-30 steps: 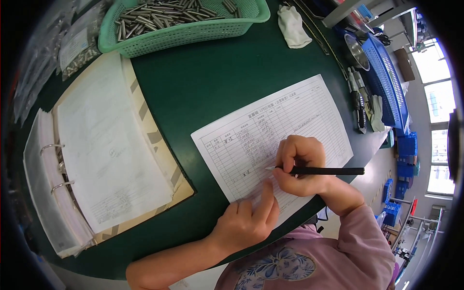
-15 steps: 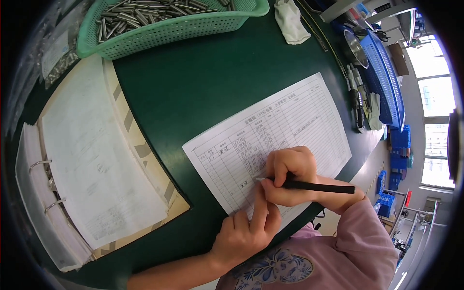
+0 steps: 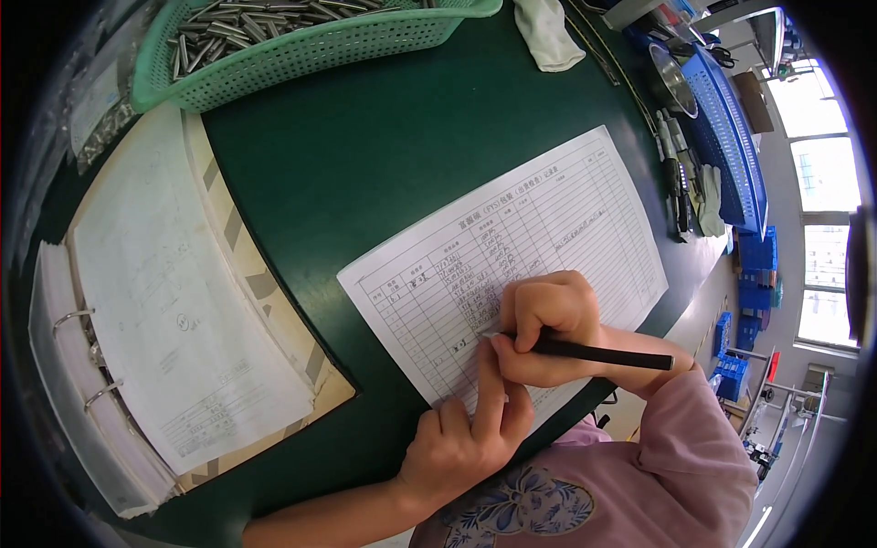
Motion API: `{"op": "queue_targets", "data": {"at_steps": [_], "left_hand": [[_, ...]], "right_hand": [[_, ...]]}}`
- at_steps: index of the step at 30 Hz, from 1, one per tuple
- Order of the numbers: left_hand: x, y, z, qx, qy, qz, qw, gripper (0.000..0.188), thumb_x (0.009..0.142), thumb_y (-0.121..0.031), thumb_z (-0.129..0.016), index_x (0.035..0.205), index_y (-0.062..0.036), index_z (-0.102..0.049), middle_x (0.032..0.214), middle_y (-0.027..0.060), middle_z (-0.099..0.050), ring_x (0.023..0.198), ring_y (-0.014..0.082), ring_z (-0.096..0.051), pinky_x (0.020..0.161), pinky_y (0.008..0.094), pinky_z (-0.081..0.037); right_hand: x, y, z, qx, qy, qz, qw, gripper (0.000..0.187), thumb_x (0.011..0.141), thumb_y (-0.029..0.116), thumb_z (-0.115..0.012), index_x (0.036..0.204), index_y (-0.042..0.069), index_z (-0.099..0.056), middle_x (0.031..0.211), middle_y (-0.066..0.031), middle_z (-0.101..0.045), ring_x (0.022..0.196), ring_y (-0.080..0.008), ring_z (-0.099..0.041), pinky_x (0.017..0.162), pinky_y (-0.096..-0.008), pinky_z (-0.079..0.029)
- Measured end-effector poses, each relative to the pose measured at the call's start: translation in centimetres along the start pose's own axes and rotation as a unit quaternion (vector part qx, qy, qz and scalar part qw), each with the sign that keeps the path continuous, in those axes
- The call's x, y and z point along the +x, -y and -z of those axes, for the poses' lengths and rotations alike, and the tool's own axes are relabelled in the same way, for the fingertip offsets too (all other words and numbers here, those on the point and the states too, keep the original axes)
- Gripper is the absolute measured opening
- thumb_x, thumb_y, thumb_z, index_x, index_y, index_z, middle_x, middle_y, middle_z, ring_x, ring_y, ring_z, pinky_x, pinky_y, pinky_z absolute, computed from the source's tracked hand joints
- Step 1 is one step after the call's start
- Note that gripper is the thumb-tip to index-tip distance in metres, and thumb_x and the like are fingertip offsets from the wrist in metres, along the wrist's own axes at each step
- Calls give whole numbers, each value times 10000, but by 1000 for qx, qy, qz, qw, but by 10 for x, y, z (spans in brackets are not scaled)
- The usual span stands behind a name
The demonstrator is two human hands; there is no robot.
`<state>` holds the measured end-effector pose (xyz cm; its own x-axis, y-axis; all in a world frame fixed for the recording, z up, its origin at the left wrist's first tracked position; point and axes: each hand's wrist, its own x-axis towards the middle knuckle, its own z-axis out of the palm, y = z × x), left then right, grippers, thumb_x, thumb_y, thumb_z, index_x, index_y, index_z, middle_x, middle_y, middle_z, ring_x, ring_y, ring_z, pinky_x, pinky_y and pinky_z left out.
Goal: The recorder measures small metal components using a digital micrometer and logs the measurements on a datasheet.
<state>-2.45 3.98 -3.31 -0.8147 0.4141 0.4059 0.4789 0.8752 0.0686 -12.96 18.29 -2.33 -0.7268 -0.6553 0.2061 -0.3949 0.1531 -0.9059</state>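
Note:
A white ruled form sheet (image 3: 548,228) lies on the dark green table (image 3: 384,155). My right hand (image 3: 544,320) grips a black pen (image 3: 603,354), its tip on a row near the sheet's lower left. My left hand (image 3: 470,429) lies flat just below, fingers pressing the sheet's near edge, index finger stretched up beside the pen tip.
An open ring binder (image 3: 155,310) with white pages lies at the left. A green mesh basket (image 3: 301,41) of metal rods stands at the back. A white cloth (image 3: 548,36), a blue tray (image 3: 726,137) and dark tools (image 3: 678,178) sit along the right edge.
My right hand and pen have shifted slightly down-left along the form. My left hand has stayed on the sheet's near edge, index finger now extended toward the pen tip.

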Motion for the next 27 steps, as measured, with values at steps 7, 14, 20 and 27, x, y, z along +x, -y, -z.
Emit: {"op": "queue_targets", "data": {"at_steps": [7,14,20,27], "left_hand": [[-1,1,0,1,-1,-4,1000,97,813,-146,-473,869,-128,-550,1040,107,-622,385,61,-315,370,185,-252],[0,0,-1,-4,-3,-3,1000,98,815,-157,-475,869,-128,-552,1042,107,-620,383,62,-314,368,186,-251],[1,1,1,3,2,0,1000,86,807,-158,-481,849,-129,-551,1047,110,-618,380,65,-317,371,189,-257],[-2,-6,-5,-36,-10,22,999,110,783,-187,-488,835,-113,-552,1098,172,-584,390,75,-348,387,201,-289]], "right_hand": [[-1,-1,-2,-4,-17,13,1000,271,628,-38,-629,563,93,-399,524,-33,-475,392,-121,-427,344,-234,-276],[-1,1,0,-4,-3,11,1000,273,623,-42,-623,562,94,-394,523,-32,-474,393,-122,-422,345,-237,-273],[1,1,0,-10,-7,6,1000,272,624,-44,-623,564,95,-397,521,-28,-466,400,-128,-428,349,-239,-276],[-6,-1,2,-15,-57,16,998,277,599,-42,-621,552,107,-392,517,-16,-455,406,-134,-421,382,-244,-299]]}}
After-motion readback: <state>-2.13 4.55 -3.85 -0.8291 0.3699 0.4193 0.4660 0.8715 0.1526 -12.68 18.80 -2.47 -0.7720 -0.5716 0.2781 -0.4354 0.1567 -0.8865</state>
